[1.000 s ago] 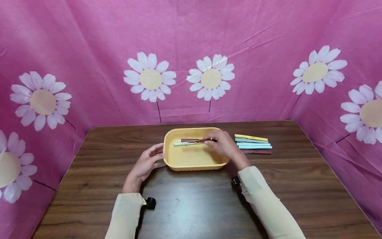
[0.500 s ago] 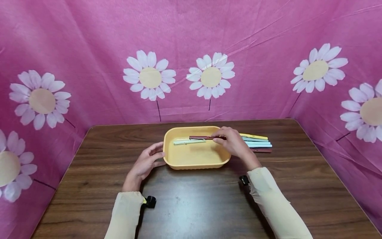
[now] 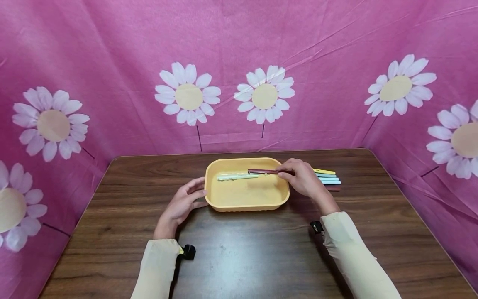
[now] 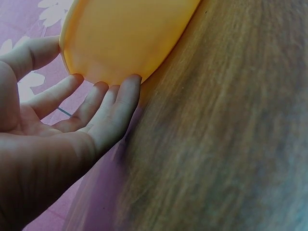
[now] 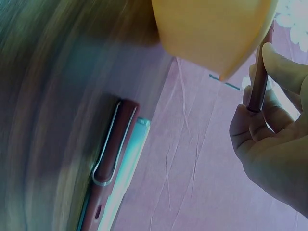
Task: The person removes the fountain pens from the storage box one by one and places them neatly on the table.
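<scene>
The left hand (image 3: 183, 204) rests its fingertips against the outer left end of a yellow plastic tray (image 3: 246, 207); its fingers (image 4: 110, 108) are spread along the wall, thumb near the rim. My right hand (image 3: 301, 177) pinches a dark red pen (image 3: 261, 171) with a wire clip between thumb and fingers. The pen lies level above the tray's right part, its clip end pointing left. In the right wrist view the pen's other end (image 5: 259, 91) shows beside the tray rim. Inside the tray lies a pale green pen (image 3: 237, 177).
Right of the tray, several pens lie side by side on the wooden table (image 3: 231, 257): a yellow pen (image 3: 325, 171), light blue pens (image 3: 330, 182) and another dark red pen (image 5: 115, 144). A pink flowered cloth (image 3: 224, 37) hangs behind the table.
The right hand has drawn the dark red pen up and to the right, from beside the pale green pen to over the tray's right rim. The left hand has stayed put.
</scene>
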Demonstrator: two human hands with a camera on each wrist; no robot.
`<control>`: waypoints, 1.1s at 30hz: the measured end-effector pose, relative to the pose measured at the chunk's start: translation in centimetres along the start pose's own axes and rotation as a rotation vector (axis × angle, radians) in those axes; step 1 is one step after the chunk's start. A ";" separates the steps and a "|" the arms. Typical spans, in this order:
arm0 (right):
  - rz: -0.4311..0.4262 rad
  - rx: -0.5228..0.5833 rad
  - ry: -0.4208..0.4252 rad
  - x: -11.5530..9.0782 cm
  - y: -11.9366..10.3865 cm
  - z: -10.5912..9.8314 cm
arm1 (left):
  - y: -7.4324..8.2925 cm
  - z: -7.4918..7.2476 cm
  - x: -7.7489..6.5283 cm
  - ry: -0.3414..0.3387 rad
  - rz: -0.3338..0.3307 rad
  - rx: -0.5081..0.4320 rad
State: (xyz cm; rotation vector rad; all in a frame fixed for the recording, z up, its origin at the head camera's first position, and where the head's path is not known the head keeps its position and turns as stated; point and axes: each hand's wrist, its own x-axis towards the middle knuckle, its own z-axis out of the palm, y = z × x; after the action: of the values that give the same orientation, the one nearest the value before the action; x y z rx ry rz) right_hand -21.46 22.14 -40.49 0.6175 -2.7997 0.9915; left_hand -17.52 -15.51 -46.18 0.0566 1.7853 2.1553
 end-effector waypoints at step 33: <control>0.005 -0.070 0.055 -3.1 3.7 -2.4 | 0.1 0.1 0.0 0.000 0.002 -0.006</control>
State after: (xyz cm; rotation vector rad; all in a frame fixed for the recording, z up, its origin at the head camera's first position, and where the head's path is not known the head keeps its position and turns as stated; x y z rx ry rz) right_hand -20.27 27.32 -41.46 0.5661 -2.7759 0.8926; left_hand -17.53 -15.47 -46.07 0.0566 1.7802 2.1620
